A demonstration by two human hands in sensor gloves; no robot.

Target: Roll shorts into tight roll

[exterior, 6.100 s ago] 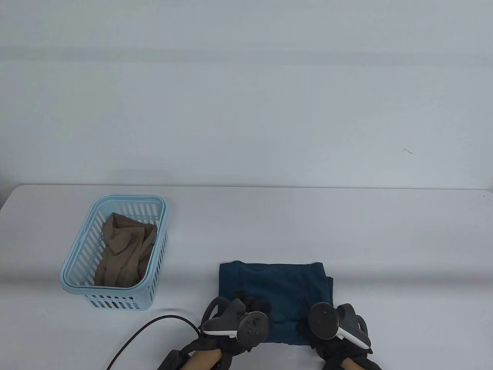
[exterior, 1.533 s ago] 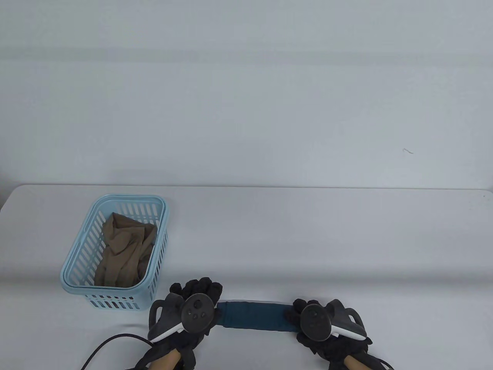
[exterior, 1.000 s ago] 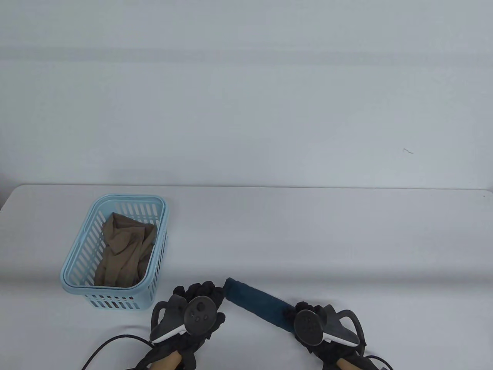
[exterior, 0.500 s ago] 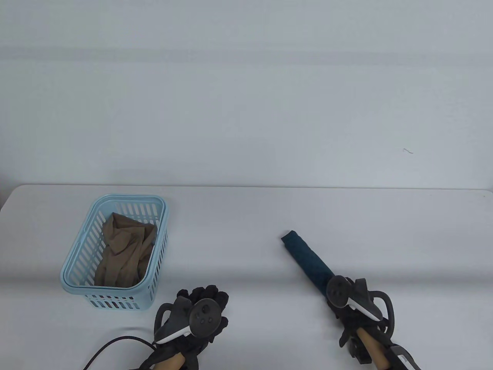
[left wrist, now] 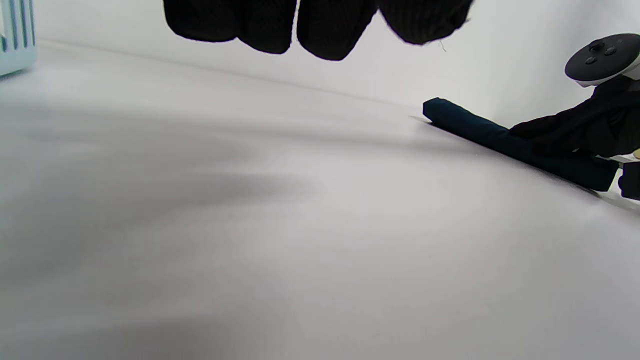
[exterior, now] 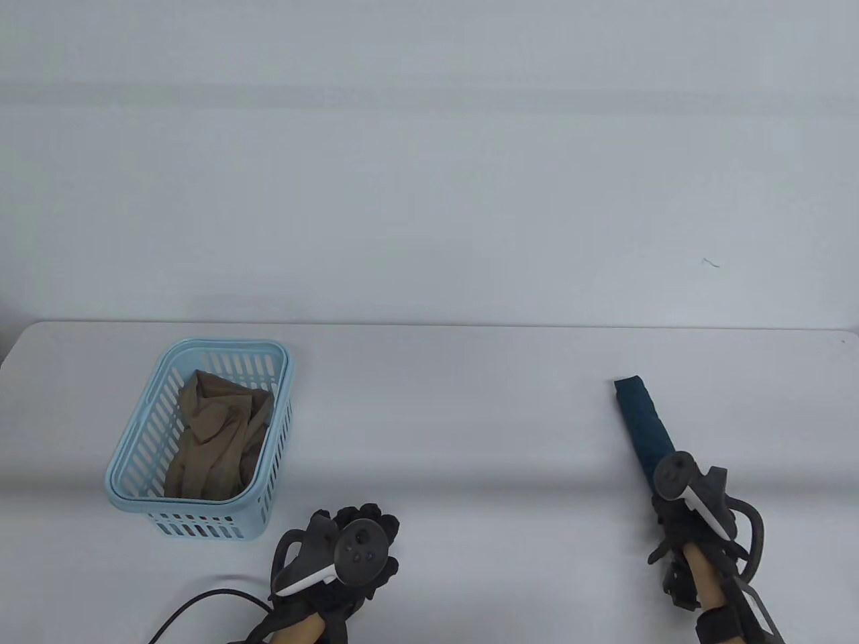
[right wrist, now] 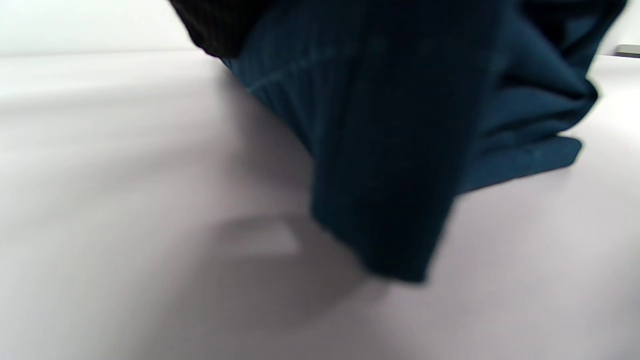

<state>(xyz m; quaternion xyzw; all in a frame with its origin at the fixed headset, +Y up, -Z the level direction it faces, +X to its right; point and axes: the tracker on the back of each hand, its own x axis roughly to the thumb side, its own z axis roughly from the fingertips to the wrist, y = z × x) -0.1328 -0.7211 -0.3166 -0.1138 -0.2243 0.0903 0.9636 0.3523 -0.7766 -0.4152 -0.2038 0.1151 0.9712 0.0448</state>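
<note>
Right hand (exterior: 678, 500) grips the near end of the dark teal, tightly rolled fabric shorts (exterior: 643, 422), the roll's far end pointing away across the white counter (exterior: 470, 416), probably so the single grasp keeps the layers from unwinding. Left hand (exterior: 349, 547) holds nothing, fingers (left wrist: 330, 27) loosely extended above the counter. Whether the roll touches the counter cannot be told; the tracker hides the gripping fingers.
</note>
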